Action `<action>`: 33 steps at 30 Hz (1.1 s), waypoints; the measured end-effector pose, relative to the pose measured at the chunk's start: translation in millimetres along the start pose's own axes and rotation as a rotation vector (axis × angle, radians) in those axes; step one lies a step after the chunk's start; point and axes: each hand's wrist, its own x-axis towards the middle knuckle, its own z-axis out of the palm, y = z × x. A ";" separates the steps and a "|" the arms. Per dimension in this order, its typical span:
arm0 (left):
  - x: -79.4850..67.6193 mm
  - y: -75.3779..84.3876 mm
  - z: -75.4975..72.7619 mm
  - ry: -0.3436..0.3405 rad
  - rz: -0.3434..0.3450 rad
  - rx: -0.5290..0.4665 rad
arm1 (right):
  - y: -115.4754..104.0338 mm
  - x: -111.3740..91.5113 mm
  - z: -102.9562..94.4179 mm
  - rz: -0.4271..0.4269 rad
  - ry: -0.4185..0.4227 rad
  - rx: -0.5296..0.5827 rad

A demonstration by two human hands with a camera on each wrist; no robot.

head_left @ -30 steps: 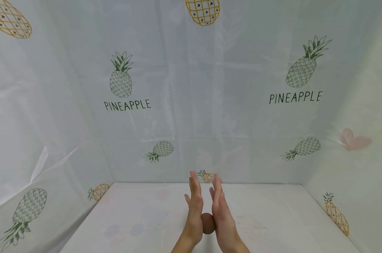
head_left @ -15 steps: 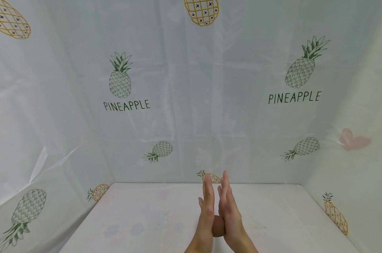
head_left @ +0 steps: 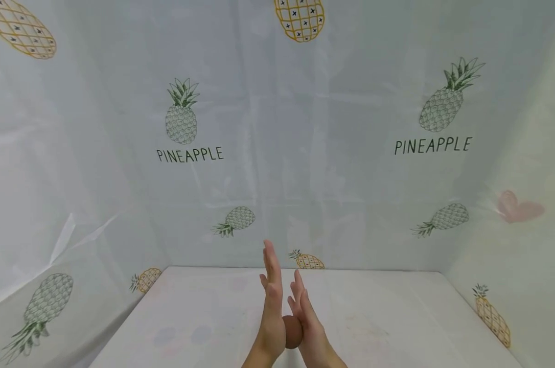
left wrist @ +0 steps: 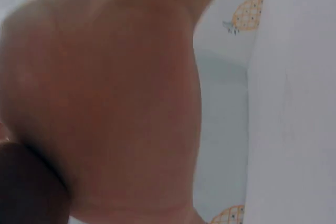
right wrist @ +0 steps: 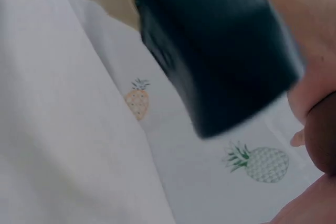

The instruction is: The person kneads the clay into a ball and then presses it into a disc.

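Note:
A smooth brown ball (head_left: 293, 332) sits between the two palms, low in the middle of the head view. On its left side the left hand (head_left: 272, 312) presses with its palm, fingers straight and pointing away. The right hand (head_left: 308, 327) bears on the other side, fingers also straight and reaching less far forward. Fingertips of the two hands stand apart. In the left wrist view the left palm (left wrist: 115, 103) fills much of the picture, with the dark ball (left wrist: 29, 187) at lower left. Only part of the ball (right wrist: 323, 135) shows at the right wrist view's edge.
Beneath the hands is a white tabletop (head_left: 204, 301) with faint coloured spots. Pineapple-printed sheeting (head_left: 286, 168) rises behind it and along both sides. A dark block (right wrist: 220, 51), blurred, takes up the top of the right wrist view.
Both hands and the ball shift right, then back left past where they began. The left hand now reaches farther forward, the right hand less far. The ball stays between the palms.

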 end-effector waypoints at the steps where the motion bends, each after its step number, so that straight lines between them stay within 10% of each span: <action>1: 1.4 -2.9 -2.1 0.021 -0.005 0.012 | 0.8 -0.6 1.5 -0.004 -0.004 0.004; 11: 8.6 -24.0 -9.4 0.116 -0.067 0.082 | -7.8 -4.2 8.8 -0.080 0.019 -0.025; 33: -11.0 -23.2 30.4 -0.192 -0.210 -0.076 | -33.7 -11.6 -15.4 -0.161 0.228 -0.174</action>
